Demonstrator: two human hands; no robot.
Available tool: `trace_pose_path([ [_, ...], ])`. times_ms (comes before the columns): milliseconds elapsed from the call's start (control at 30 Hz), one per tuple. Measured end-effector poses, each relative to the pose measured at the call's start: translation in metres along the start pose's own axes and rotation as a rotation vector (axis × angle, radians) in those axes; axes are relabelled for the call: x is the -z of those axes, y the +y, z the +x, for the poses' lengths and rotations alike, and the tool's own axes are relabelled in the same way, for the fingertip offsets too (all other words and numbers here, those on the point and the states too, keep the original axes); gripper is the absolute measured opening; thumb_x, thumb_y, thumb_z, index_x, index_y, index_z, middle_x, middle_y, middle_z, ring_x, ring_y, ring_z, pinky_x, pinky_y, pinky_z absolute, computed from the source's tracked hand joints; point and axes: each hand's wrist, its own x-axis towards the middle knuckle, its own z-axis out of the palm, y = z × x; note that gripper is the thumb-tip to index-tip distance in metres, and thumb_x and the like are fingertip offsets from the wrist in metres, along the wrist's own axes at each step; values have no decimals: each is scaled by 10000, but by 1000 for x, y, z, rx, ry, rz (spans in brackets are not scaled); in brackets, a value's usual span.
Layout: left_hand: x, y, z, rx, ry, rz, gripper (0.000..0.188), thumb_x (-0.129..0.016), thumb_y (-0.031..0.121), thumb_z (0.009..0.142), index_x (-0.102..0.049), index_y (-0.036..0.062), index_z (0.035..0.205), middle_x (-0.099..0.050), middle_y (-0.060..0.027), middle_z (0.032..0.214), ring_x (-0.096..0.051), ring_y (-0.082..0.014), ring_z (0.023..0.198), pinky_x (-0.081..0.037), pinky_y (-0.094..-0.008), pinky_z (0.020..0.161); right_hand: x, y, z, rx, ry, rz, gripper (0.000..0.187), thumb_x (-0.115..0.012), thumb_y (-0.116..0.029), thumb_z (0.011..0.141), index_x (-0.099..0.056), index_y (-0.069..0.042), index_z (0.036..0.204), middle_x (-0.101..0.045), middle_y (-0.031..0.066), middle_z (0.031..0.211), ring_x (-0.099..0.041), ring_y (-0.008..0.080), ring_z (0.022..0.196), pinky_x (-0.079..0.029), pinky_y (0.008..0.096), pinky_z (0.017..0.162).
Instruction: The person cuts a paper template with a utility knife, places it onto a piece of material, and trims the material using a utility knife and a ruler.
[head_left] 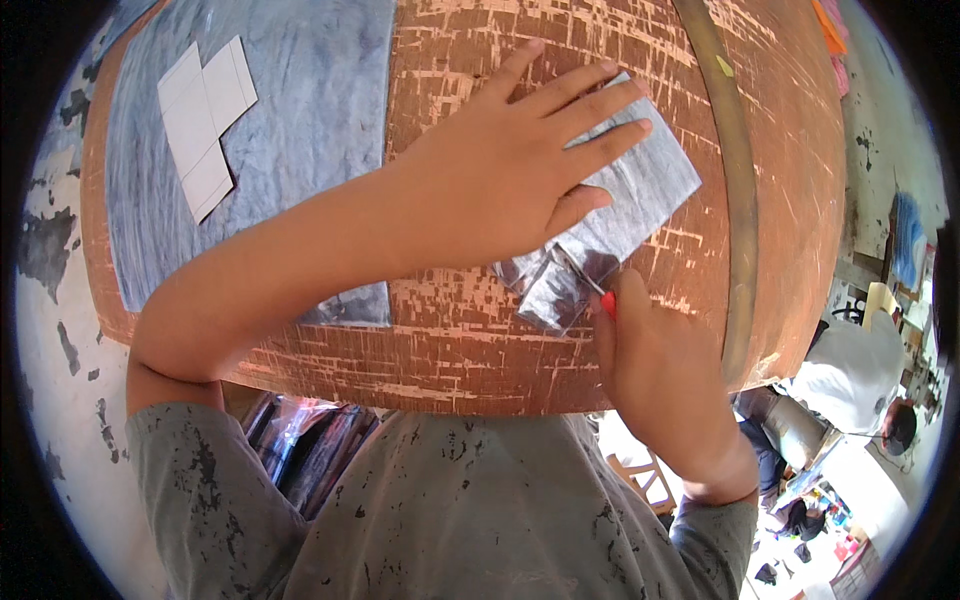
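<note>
My left hand (510,165) lies with fingers spread over a silvery-grey sheet piece (650,170), pressing it to the worn red-brown tabletop. Part of the sheet is hidden beneath the palm. Near the table's front edge, my right hand (655,345) is closed around a small tool with a red handle (608,304). Its thin metal blade reaches to the sheet's lower part, beside a shiny, wrinkled flap (556,298). Most of the handle is covered by the fingers, so I cannot tell the tool's exact kind.
A large blue-grey sheet (290,110) covers the table's left side, with a white stepped paper template (205,125) on it. A flat brownish strip (740,190) runs across the tabletop at right. Another person (850,370) is at the far right, beyond the table.
</note>
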Motion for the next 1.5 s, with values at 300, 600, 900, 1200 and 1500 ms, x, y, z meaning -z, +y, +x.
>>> trace_pose_path([
  [300, -1, -3, 0, -23, 18, 35, 691, -625, 393, 1096, -420, 186, 1723, -363, -97, 1806, -336, -319, 1660, -263, -651, 1320, 10, 3, 0, 67, -55, 9, 210, -623, -190, 1116, -557, -12, 1025, -672, 241, 697, -706, 465, 688, -525, 577, 640],
  [600, -4, 0, 0, -23, 25, 13, 671, -620, 412, 1102, -446, 173, 1705, -365, -82, 1808, -331, -322, 1664, -258, -669, 1317, 11, 19, -13, 55, -76, 10, 217, -620, -191, 1118, -556, -10, 1018, -648, 249, 667, -686, 482, 673, -504, 593, 636],
  [900, 2, -1, 2, -24, -40, 57, 676, -589, 407, 1118, -417, 147, 1718, -297, -94, 1835, -263, -332, 1691, -220, -679, 1327, 12, 29, -27, 59, -69, -16, 299, -544, -236, 1152, -593, 10, 989, -708, 255, 784, -728, 478, 742, -564, 580, 704],
  [1200, 5, 3, -3, -4, 7, 20, 735, -595, 445, 1111, -414, 35, 1694, -347, -216, 1780, -297, -414, 1661, -230, -655, 1329, 15, 41, -51, 165, 136, 105, 308, -691, -323, 1088, -647, -22, 1042, -705, 229, 768, -725, 453, 766, -568, 559, 712],
  [1500, 26, 56, -19, 379, 29, 117, 1004, -835, 598, 907, -528, -101, 1559, -470, -293, 1659, -424, -459, 1561, -355, -552, 1290, -60, 25, -54, 138, 634, 254, 476, -870, -347, 954, -671, -21, 1237, -693, 131, 1112, -761, 352, 879, -609, 452, 709],
])
